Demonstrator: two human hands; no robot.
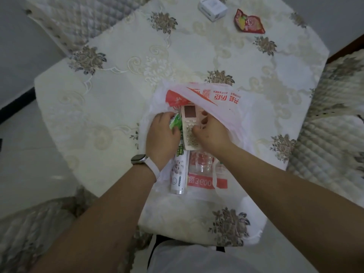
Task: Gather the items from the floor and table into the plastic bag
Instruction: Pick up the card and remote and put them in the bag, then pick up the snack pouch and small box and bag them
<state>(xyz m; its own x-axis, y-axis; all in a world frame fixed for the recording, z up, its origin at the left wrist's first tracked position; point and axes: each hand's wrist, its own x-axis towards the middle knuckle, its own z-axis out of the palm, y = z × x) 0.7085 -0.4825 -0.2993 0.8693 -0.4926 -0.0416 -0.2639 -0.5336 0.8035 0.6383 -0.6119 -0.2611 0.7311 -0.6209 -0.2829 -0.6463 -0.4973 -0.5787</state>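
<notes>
Head view: looking down at two hands working at the mouth of a plastic bag [226, 103] that is lying on a table [118, 85] under a cream floral cloth.
Right hand [210, 133]: is gripping a remote control [190, 123], with the thumb pressing on the keypad and the fingers curling round its far edge.
Remote control: its long axis is running away from the person, the display end pointing into the bag's opening and the keypad end pointing back toward the wrist.
Left hand [161, 133]: is holding a crumpled green packet [175, 123] in curled fingers, just left of the remote control; a watch [137, 159] on a white strap is sitting on the wrist.
Tube [178, 174]: white, is lying lengthwise below the left hand, parallel to the remote control, its flat end pointing toward the person; its green label is too small to read.
Bag writing: red bands are showing upside-down Chinese characters and a QR code beyond the right hand; a red band below both hands is reading "3000".
White box [212, 7]: is resting well beyond both hands at the table's far edge.
Red snack packet [249, 21]: is lying just right of the white box; its print is blurred.
</notes>
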